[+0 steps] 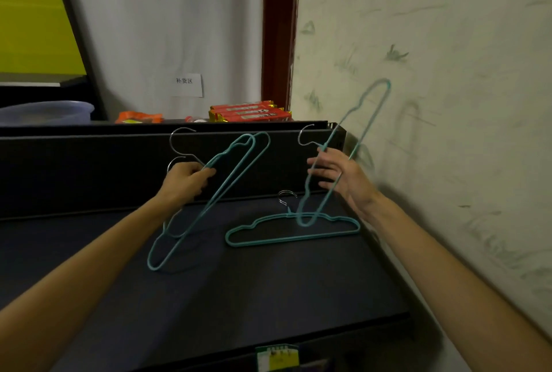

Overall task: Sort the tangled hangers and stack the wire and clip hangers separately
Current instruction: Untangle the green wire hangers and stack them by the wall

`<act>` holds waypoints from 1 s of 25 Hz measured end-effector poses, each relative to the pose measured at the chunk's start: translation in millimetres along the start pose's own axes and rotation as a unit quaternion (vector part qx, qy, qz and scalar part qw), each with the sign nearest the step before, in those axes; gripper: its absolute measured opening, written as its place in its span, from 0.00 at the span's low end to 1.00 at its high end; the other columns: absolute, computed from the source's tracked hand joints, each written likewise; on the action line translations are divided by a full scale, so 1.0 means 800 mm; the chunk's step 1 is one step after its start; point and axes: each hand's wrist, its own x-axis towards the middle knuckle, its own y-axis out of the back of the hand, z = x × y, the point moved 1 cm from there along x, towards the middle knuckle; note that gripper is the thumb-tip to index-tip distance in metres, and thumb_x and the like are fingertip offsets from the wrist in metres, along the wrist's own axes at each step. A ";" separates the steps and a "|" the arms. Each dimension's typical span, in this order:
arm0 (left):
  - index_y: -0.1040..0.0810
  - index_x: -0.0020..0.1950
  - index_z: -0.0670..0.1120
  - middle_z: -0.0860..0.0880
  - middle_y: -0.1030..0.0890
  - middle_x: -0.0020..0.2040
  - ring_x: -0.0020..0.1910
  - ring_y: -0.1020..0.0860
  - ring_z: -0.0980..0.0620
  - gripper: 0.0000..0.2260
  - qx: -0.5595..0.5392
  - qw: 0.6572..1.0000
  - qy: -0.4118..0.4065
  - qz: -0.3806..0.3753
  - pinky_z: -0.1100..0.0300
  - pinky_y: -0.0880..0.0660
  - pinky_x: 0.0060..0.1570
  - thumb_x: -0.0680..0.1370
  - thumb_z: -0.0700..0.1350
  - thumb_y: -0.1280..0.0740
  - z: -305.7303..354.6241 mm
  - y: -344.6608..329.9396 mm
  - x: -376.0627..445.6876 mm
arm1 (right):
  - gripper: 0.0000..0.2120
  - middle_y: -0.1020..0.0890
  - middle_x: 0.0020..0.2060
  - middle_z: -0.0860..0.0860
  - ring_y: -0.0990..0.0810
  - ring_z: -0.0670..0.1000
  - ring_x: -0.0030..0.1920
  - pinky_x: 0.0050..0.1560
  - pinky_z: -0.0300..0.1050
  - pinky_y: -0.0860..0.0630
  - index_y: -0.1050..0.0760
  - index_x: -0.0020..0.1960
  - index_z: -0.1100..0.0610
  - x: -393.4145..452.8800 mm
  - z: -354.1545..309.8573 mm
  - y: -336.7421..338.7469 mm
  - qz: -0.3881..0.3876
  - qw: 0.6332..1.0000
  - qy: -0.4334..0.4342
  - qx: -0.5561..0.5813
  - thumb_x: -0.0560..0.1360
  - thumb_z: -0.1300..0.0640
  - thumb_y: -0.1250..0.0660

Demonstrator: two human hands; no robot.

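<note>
Standing at a dark shelf (268, 288) that fills the lower half of the frame, a person holds teal wire hangers up in both hands. The left hand (186, 182), at centre left, is closed in a fist around the necks of two hangers (209, 201) bunched together; their silver hooks stick up above the knuckles, and their teal bodies slant from upper right down to lower left, the low ends near the shelf top. The right hand (334, 174), at centre right, has its fingers spread and fairly straight, with a single hanger (343, 159) caught against the palm side near its neck; how firmly the thumb clamps it I cannot tell. That hanger stands steeply tilted, its top loop blurred against the scribbled wall (433, 73) in the upper right, its bottom loop hanging just over the shelf. Under it, lying flat on the shelf at centre, is another teal hanger (292, 230), possibly two stacked, hook pointing to the back panel. Behind the shelf, at upper centre, sit red snack packets (249, 112), an orange packet (139, 117), a paper label (186, 85) on the white wall, and a pale blue tub (44, 113) at far left.
</note>
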 end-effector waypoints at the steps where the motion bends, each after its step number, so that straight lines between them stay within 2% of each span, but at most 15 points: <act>1: 0.21 0.42 0.41 0.47 0.25 0.32 0.26 0.30 0.54 0.12 0.006 1.000 -0.004 -0.006 0.61 0.34 0.25 0.80 0.48 0.32 0.003 -0.004 -0.004 | 0.20 0.17 0.59 0.55 0.18 0.56 0.58 0.58 0.53 0.25 0.25 0.63 0.53 -0.002 0.004 -0.002 0.000 0.999 -0.013 0.042 0.76 0.43 0.35; 5: 0.20 0.46 0.40 0.50 0.19 0.34 0.25 0.28 0.59 0.13 -0.006 0.999 -0.016 -0.034 0.65 0.32 0.24 0.82 0.49 0.35 0.018 -0.016 -0.020 | 0.21 0.17 0.60 0.60 0.15 0.57 0.49 0.42 0.47 0.17 0.30 0.70 0.61 -0.018 0.040 -0.019 -0.008 0.975 -0.093 0.202 0.84 0.48 0.44; 7: 0.19 0.49 0.39 0.49 0.17 0.36 0.26 0.26 0.59 0.14 -0.011 0.998 -0.016 -0.062 0.66 0.31 0.25 0.82 0.50 0.34 0.025 -0.021 -0.025 | 0.16 0.18 0.61 0.62 0.14 0.58 0.48 0.40 0.47 0.16 0.30 0.68 0.60 -0.026 0.056 -0.036 -0.014 0.955 -0.118 0.272 0.85 0.52 0.43; 10: 0.20 0.47 0.40 0.52 0.16 0.34 0.26 0.26 0.61 0.18 0.033 0.992 -0.018 -0.123 0.66 0.30 0.28 0.76 0.56 0.28 0.033 -0.028 -0.031 | 0.15 0.19 0.63 0.63 0.15 0.62 0.55 0.44 0.50 0.15 0.32 0.69 0.58 -0.032 0.070 -0.060 -0.037 0.942 -0.134 0.306 0.84 0.56 0.40; 12: 0.24 0.41 0.42 0.53 0.20 0.29 0.25 0.26 0.62 0.18 0.087 0.986 -0.038 -0.135 0.65 0.29 0.31 0.72 0.54 0.23 0.035 -0.033 -0.033 | 0.19 0.21 0.65 0.64 0.17 0.63 0.59 0.46 0.50 0.16 0.34 0.74 0.58 -0.036 0.076 -0.070 -0.060 0.929 -0.139 0.338 0.84 0.59 0.41; 14: 0.28 0.38 0.45 0.54 0.20 0.27 0.29 0.21 0.60 0.18 0.122 0.981 -0.061 -0.137 0.63 0.27 0.34 0.69 0.51 0.20 0.034 -0.035 -0.033 | 0.22 0.23 0.67 0.64 0.19 0.64 0.61 0.50 0.52 0.16 0.38 0.77 0.57 -0.038 0.081 -0.074 -0.076 0.913 -0.147 0.374 0.84 0.60 0.41; 16: 0.29 0.38 0.46 0.48 0.16 0.34 0.38 0.16 0.50 0.19 0.139 0.975 -0.087 -0.151 0.57 0.23 0.37 0.68 0.49 0.19 0.031 -0.037 -0.030 | 0.22 0.23 0.67 0.64 0.18 0.64 0.61 0.53 0.53 0.16 0.38 0.78 0.57 -0.041 0.079 -0.073 -0.078 0.896 -0.151 0.410 0.84 0.59 0.43; 18: 0.28 0.39 0.45 0.41 0.16 0.38 0.40 0.17 0.42 0.19 0.172 0.965 -0.107 -0.169 0.50 0.21 0.39 0.66 0.50 0.18 0.031 -0.042 -0.028 | 0.21 0.22 0.66 0.64 0.17 0.63 0.59 0.54 0.52 0.17 0.36 0.77 0.59 -0.045 0.073 -0.070 -0.066 0.880 -0.156 0.443 0.84 0.59 0.43; 19: 0.28 0.39 0.45 0.42 0.17 0.37 0.37 0.18 0.44 0.19 0.185 0.960 -0.111 -0.179 0.52 0.21 0.37 0.66 0.50 0.18 0.033 -0.046 -0.028 | 0.22 0.21 0.65 0.64 0.17 0.63 0.58 0.54 0.52 0.17 0.35 0.76 0.61 -0.046 0.071 -0.068 -0.059 0.871 -0.160 0.461 0.83 0.60 0.42; 22: 0.28 0.39 0.46 0.51 0.21 0.32 0.29 0.24 0.59 0.18 0.187 0.956 -0.105 -0.199 0.65 0.28 0.31 0.68 0.50 0.19 0.039 -0.058 -0.031 | 0.20 0.21 0.65 0.64 0.17 0.63 0.58 0.56 0.54 0.18 0.35 0.74 0.64 -0.051 0.069 -0.066 -0.040 0.841 -0.166 0.514 0.85 0.57 0.45; 25: 0.27 0.40 0.47 0.49 0.19 0.33 0.31 0.20 0.57 0.18 0.180 0.953 -0.103 -0.222 0.65 0.28 0.32 0.68 0.50 0.19 0.038 -0.061 -0.030 | 0.19 0.21 0.64 0.65 0.18 0.63 0.60 0.58 0.59 0.20 0.34 0.73 0.60 -0.058 0.077 -0.068 -0.020 0.814 -0.170 0.555 0.85 0.55 0.46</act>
